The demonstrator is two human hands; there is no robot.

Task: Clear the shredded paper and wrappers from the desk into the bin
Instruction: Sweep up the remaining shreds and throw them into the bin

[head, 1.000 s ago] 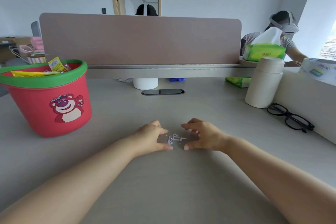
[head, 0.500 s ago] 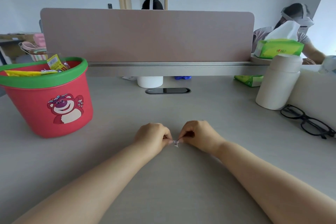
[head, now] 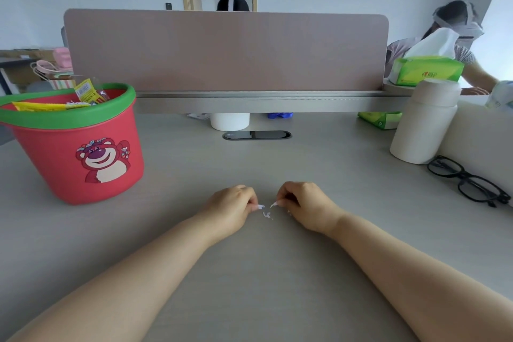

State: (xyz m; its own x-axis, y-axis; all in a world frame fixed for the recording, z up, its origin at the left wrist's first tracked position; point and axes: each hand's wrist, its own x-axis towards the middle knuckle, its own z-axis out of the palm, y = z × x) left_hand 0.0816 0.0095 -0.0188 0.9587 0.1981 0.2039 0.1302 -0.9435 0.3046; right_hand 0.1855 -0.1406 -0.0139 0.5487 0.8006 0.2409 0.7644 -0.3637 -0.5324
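A red bin (head: 55, 155) with a green rim and a bear picture stands on the desk at the left, with yellow wrappers (head: 39, 105) inside. My left hand (head: 231, 207) and my right hand (head: 304, 204) rest on the desk centre, fingers curled, each pinching small white paper bits at the fingertips. A few loose shredded paper scraps (head: 267, 214) lie on the desk between the two hands.
A white bottle (head: 422, 122) and black glasses (head: 469, 182) sit at the right. Green tissue packs (head: 427, 71) and a white cup (head: 229, 121) stand near the pink divider (head: 224, 50). A cable slot (head: 256, 135) is mid-desk. People sit beyond.
My hands swept the scattered scraps together, closed on them, then drew slightly apart, each holding paper bits, leaving a few scraps on the desk.
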